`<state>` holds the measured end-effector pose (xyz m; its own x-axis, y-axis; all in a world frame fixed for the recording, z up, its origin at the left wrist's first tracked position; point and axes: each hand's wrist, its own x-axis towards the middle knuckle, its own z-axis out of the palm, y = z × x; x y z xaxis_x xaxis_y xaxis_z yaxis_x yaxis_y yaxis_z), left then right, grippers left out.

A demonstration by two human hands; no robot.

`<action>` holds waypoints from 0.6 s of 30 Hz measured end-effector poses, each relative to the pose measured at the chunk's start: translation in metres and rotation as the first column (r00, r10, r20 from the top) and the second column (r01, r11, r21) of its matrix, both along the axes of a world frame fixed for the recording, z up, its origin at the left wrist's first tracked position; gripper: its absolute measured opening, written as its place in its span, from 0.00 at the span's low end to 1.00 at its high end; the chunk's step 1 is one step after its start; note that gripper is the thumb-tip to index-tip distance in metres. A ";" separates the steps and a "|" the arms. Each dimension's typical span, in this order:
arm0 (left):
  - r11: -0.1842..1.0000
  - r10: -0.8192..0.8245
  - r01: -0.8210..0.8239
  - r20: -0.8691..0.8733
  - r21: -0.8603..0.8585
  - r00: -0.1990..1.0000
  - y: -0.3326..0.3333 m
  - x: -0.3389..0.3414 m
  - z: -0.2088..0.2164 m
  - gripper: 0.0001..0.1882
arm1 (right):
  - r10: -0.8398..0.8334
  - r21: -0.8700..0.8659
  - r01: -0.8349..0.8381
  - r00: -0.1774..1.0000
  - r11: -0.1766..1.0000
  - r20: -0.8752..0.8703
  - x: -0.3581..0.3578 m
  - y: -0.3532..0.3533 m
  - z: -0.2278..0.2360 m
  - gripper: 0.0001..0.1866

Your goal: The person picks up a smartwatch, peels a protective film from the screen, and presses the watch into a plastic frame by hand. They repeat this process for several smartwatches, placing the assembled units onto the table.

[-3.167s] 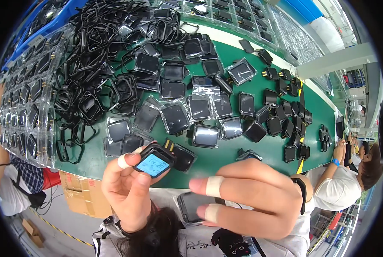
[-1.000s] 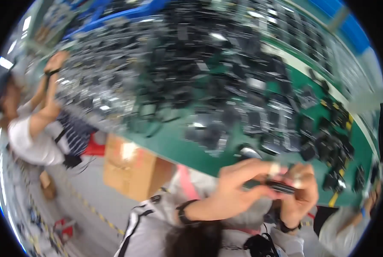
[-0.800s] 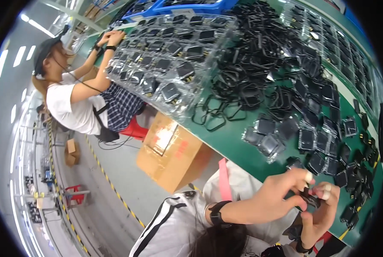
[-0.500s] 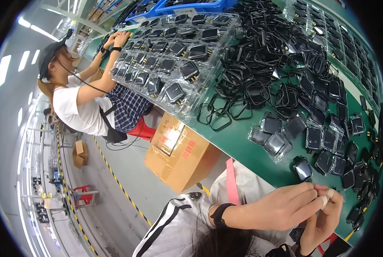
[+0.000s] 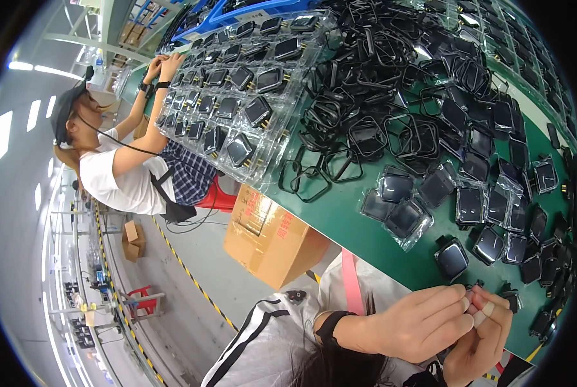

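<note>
Near the table's front edge, my left hand (image 5: 424, 322), with a black band at its wrist, has its fingers pinched together. Its fingertips meet those of my right hand (image 5: 485, 335), which is also closed and has pale tape or covers on its fingers. Something small and dark shows at the meeting fingertips, but the fingers hide most of it. Just beyond my hands lies a black square watch-like unit (image 5: 452, 258) with a shiny face. To its right, several similar units (image 5: 488, 245) lie on the green table (image 5: 353, 226), some in clear film.
Black square frames (image 5: 366, 77) are heaped mid-table. Clear trays of units (image 5: 237, 97) stand at the left, with a blue bin (image 5: 250, 13) behind. Below the table edge stands a cardboard box (image 5: 272, 238). A co-worker (image 5: 121, 148) sits at the far left, hands at the trays.
My view has shifted slightly, moving the table's things leftward in the picture. My hands stay pinched together, fingers slightly rearranged, and a small dark part now shows at the fingertips.
</note>
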<state>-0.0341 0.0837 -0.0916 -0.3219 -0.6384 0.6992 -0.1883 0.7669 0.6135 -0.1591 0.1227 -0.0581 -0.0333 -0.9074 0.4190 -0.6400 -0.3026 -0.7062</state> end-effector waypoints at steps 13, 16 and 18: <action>0.897 -0.162 0.291 -0.366 0.332 0.916 -0.014 0.014 0.006 0.16 | 0.094 0.039 -0.111 0.949 0.993 0.301 -0.012 -0.007 -0.001 0.09; 0.776 -0.203 0.439 -0.479 0.453 0.854 -0.014 0.020 0.013 0.17 | 0.132 0.069 -0.168 0.922 0.983 0.363 -0.032 0.007 -0.010 0.12; 0.677 -0.248 0.517 -0.499 0.524 0.830 -0.013 0.025 0.014 0.18 | 0.157 0.079 -0.202 0.908 0.976 0.388 -0.032 0.009 -0.012 0.13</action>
